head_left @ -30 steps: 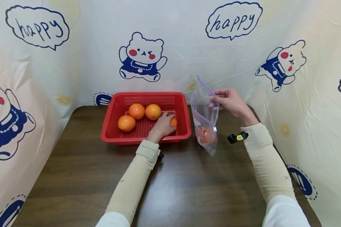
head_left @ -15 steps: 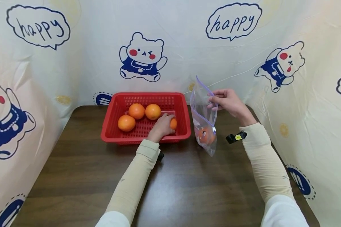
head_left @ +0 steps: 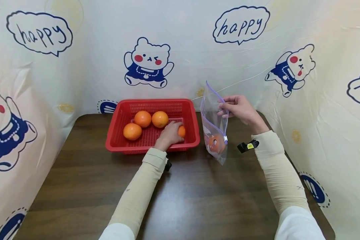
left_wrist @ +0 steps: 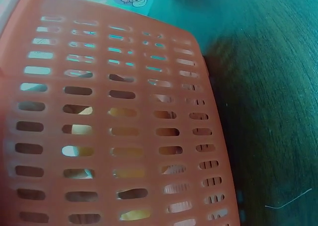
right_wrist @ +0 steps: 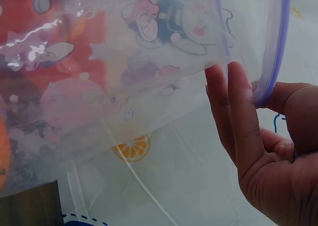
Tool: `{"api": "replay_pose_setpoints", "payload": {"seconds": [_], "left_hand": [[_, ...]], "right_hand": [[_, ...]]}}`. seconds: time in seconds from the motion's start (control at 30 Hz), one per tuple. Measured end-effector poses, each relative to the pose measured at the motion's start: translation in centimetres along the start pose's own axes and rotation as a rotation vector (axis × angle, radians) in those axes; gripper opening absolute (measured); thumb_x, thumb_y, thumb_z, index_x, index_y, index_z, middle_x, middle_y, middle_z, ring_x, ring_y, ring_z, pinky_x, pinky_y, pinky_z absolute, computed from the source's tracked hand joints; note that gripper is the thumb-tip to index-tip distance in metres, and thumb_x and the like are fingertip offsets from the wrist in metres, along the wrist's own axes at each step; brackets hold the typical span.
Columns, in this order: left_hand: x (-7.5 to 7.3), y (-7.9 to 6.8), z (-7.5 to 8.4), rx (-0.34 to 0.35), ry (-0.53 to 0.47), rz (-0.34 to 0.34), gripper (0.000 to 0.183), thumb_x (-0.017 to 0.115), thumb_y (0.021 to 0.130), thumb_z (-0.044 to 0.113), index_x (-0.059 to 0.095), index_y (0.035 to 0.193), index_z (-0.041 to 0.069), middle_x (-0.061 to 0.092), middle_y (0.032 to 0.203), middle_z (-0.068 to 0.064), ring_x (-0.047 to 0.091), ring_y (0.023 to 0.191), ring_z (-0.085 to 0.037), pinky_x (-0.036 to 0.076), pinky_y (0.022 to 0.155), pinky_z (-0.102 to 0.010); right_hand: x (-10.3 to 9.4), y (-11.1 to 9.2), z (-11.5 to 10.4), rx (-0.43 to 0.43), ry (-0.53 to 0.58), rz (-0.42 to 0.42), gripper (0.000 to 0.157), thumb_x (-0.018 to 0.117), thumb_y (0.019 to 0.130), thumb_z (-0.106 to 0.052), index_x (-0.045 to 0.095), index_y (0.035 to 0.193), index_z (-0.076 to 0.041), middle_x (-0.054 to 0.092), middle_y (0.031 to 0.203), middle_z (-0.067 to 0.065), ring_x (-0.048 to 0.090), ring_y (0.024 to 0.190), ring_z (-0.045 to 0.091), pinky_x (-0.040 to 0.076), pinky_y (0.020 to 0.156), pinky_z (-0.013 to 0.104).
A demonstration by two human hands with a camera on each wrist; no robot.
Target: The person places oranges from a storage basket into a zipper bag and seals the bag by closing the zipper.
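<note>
My left hand is inside the red plastic basket, its fingers curled over an orange near the right end. Three more oranges sit at the left and back of the basket. In the left wrist view, the slotted basket wall hides most of that hand. My right hand pinches the purple-edged mouth of a clear slider zip bag, which stands open right of the basket. Inside the bag's bottom lies an orange. The right wrist view shows thumb and fingers on the purple zip strip.
Both stand on a dark wooden table. A white printed cloth hangs close behind the basket and along both sides. A white slider sits at the front end of the bag's zip.
The head view has shifted slightly. Both hands keep nearly the same places, the left on the orange in the basket, the right on the bag's edge.
</note>
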State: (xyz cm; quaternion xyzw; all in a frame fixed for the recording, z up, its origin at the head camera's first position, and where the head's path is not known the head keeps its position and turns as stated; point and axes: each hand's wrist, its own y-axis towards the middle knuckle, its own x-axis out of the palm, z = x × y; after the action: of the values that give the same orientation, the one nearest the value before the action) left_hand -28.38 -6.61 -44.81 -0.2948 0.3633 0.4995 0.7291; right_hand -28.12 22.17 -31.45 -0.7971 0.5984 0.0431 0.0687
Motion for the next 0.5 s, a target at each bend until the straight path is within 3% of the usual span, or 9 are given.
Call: {"api": "replay_pose_setpoints", "payload": {"seconds": [0.27, 0.5], "left_hand": [[-0.5, -0.2, -0.2, 0.040, -0.080, 0.069, 0.075, 0.084, 0.082, 0.022, 0.051, 0.148, 0.010, 0.052, 0.144, -0.014, 0.051, 0.123, -0.031, 0.048, 0.106, -0.050], [-1.8, -0.7, 0.8, 0.062, -0.127, 0.102, 0.073, 0.084, 0.082, 0.025, 0.052, 0.145, 0.007, 0.056, 0.139, -0.014, 0.054, 0.120, -0.030, 0.048, 0.106, -0.048]], "right_hand": [[0.1, 0.0, 0.1, 0.005, -0.002, -0.007, 0.034, 0.056, 0.102, -0.003, 0.054, 0.129, 0.018, 0.075, 0.088, 0.005, 0.075, 0.071, 0.013, 0.060, 0.063, 0.023], [0.0, -0.1, 0.2, -0.009, -0.010, -0.014, 0.034, 0.055, 0.103, -0.003, 0.054, 0.129, 0.018, 0.074, 0.088, 0.005, 0.074, 0.072, 0.012, 0.060, 0.063, 0.024]]}}
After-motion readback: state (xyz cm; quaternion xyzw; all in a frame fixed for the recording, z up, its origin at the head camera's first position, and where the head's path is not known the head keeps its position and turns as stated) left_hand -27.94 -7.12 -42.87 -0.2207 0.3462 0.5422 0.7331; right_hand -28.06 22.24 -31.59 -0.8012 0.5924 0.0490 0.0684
